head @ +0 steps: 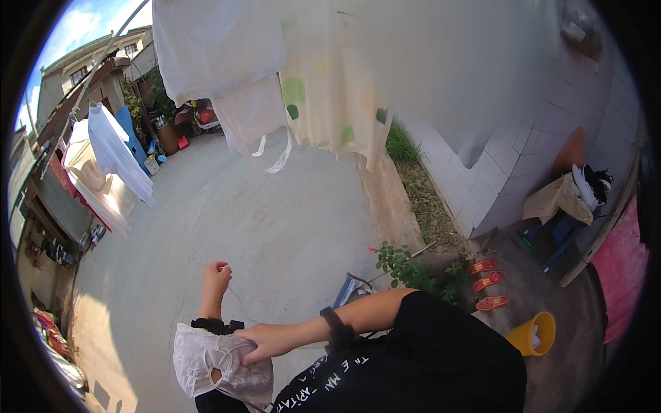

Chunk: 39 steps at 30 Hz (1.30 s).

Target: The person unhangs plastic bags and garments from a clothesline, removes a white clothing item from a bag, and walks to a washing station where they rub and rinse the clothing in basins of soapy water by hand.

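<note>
My left hand [217, 276] is raised over the concrete yard at the lower left, its fingers curled in and nothing visible in them. A white lace garment [193, 356] with thin ties hangs around my left forearm, just below a black wrist strap [217, 326]. My right hand [266, 342] reaches across from the right and pinches the upper edge of this garment between thumb and fingers. Above and ahead hang white cloths [222, 51], one with a loop strap, and a pale curtain-like cloth [335, 103] with green spots.
White and red clothes [103, 155] hang on a line at the left. On the right are a tiled wall [496, 175], a rose bush [413, 268], red insoles [488, 280], a yellow bucket [532, 335] and a stool holding cardboard [560, 199] and shoes. A spotless-looking grey cloth [465, 77] hangs close overhead.
</note>
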### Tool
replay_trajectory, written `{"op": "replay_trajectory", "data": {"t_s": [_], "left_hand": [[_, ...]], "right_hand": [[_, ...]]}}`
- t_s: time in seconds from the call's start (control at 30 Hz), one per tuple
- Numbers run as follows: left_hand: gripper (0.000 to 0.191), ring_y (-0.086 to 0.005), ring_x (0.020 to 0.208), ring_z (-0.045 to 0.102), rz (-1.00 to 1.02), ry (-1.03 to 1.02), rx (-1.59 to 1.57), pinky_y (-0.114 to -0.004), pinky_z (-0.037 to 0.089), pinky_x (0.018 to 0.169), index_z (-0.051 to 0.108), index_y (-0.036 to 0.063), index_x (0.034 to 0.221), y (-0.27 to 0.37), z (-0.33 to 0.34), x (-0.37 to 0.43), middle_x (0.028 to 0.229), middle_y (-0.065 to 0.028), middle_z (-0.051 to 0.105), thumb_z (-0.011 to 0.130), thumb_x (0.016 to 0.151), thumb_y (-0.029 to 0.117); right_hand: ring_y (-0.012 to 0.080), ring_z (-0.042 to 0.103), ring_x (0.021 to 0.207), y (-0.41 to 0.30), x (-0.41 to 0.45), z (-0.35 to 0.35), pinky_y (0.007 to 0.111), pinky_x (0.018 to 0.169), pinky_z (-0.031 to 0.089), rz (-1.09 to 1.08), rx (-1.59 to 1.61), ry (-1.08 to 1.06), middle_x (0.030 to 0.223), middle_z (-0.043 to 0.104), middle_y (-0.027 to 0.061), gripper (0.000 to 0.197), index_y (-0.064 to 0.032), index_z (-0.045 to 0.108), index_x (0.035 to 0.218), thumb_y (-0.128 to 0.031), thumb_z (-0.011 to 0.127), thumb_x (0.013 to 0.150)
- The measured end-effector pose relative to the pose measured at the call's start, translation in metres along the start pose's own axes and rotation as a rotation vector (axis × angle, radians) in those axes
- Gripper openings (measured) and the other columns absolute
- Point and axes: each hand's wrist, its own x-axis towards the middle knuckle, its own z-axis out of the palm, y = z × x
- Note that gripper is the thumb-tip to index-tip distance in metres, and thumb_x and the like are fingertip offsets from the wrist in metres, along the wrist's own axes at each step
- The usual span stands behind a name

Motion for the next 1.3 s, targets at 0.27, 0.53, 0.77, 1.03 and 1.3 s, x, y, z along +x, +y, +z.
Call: {"op": "replay_trajectory", "data": {"t_s": [0.27, 0.53, 0.77, 1.03, 1.3], "left_hand": [[0.029, -0.0160, 0.083, 0.058, 0.539, -0.560, 0.005, -0.030, 0.047, 0.073, 0.055, 0.0052, 0.106, 0.078, 0.106, -0.068, 0.088, -0.0079, 0.060, 0.059, 0.081, 0.018], [0.038, -0.0161, 0.093, 0.055, 0.516, -0.832, 0.098, -0.029, 0.044, 0.080, 0.050, -0.0012, 0.115, 0.102, 0.110, -0.095, 0.101, -0.0084, 0.060, 0.059, 0.082, 0.017], [0.032, -0.0197, 0.087, 0.061, 0.288, -0.802, 0.033, -0.030, 0.047, 0.077, 0.056, 0.0028, 0.109, 0.083, 0.077, -0.128, 0.094, -0.0124, 0.064, 0.056, 0.084, 0.023], [0.025, -0.0139, 0.085, 0.059, 0.124, -0.725, -0.047, -0.026, 0.046, 0.076, 0.055, -0.0008, 0.107, 0.114, 0.065, -0.141, 0.091, -0.0085, 0.063, 0.055, 0.086, 0.012], [0.047, -0.0176, 0.094, 0.056, 0.067, -0.852, -0.387, -0.029, 0.045, 0.079, 0.037, 0.0015, 0.127, 0.317, 0.108, -0.092, 0.106, -0.0094, 0.054, 0.052, 0.088, 0.023]], "right_hand": [[0.0074, 0.052, 0.091, -0.074, -0.068, -0.106, 0.024, 0.081, 0.042, -0.353, 0.334, 0.499, 0.100, 0.059, 0.0019, 0.031, -0.0011, 0.052, 0.113, -0.009, 0.057, 0.084], [0.0106, 0.055, 0.093, -0.116, -0.173, -0.113, 0.027, 0.083, 0.045, -0.392, 0.284, 0.917, 0.104, 0.056, 0.0060, 0.041, 0.0018, 0.044, 0.119, -0.011, 0.059, 0.083], [0.0113, 0.056, 0.092, -0.160, -0.226, -0.123, 0.026, 0.081, 0.047, -0.385, 0.165, 1.080, 0.103, 0.057, 0.0078, 0.038, 0.0023, 0.045, 0.116, -0.013, 0.058, 0.083], [0.0149, 0.060, 0.089, -0.185, -0.299, -0.164, 0.027, 0.080, 0.049, -0.533, 0.100, 1.368, 0.099, 0.059, 0.0098, 0.035, 0.0030, 0.048, 0.111, -0.013, 0.058, 0.083], [0.0145, 0.057, 0.091, -0.177, -0.345, -0.223, 0.028, 0.082, 0.047, -0.437, 0.371, 1.234, 0.101, 0.059, 0.0088, 0.037, 0.0029, 0.051, 0.111, -0.015, 0.062, 0.081]]}}
